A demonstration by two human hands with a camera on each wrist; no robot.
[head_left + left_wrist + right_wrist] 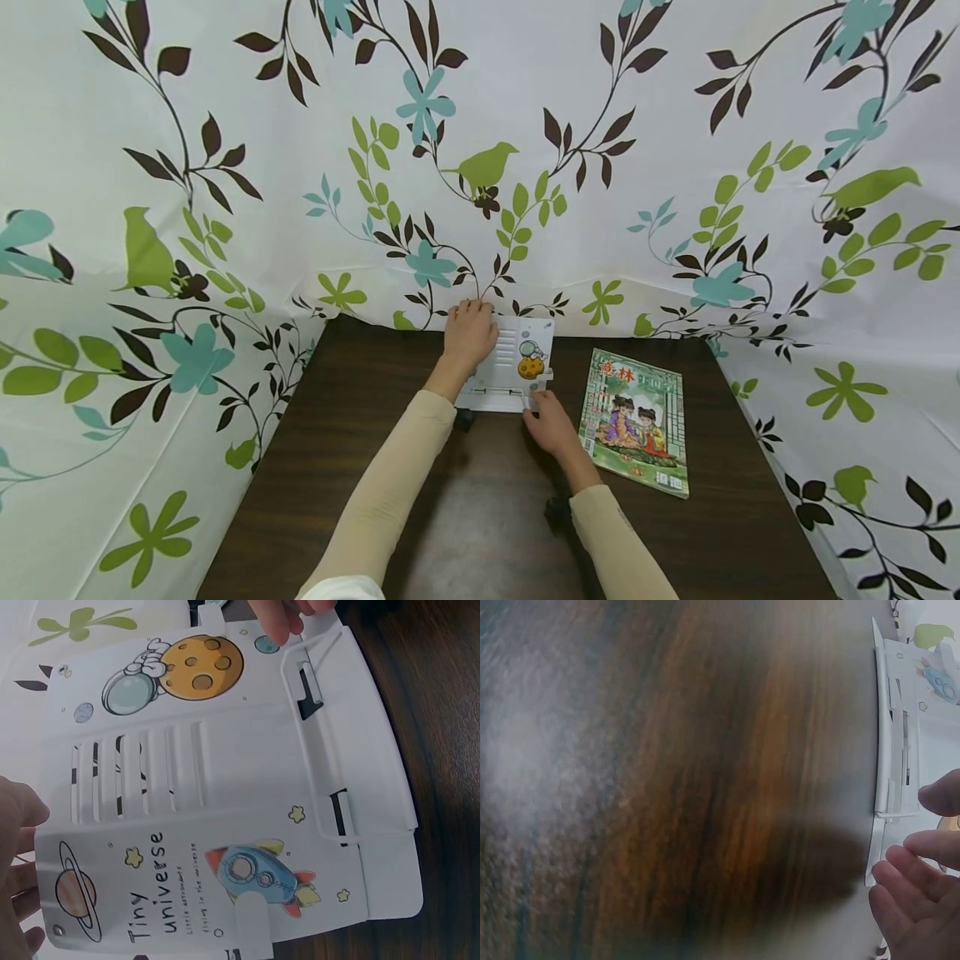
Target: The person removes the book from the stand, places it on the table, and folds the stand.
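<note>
A white book stand (507, 350) with cartoon planets, a rocket and the words "Tiny universe" stands tilted back at the rear of the table. My left hand (470, 335) grips its top edge, thumb in front and the other fingers reaching behind, as the left wrist view shows. Across the stand's lower part runs a white wire page holder (304, 757) above a bottom ledge (364, 742). My right hand (553, 423) is at the lower right corner, its fingers (911, 874) loosely bent and thumb apart from them, close to the wire's end.
A magazine (636, 421) with a green illustrated cover lies flat to the right of the stand. The dark wooden table (315, 467) meets a white cloth (300, 167) with leaf and bird prints right behind the stand.
</note>
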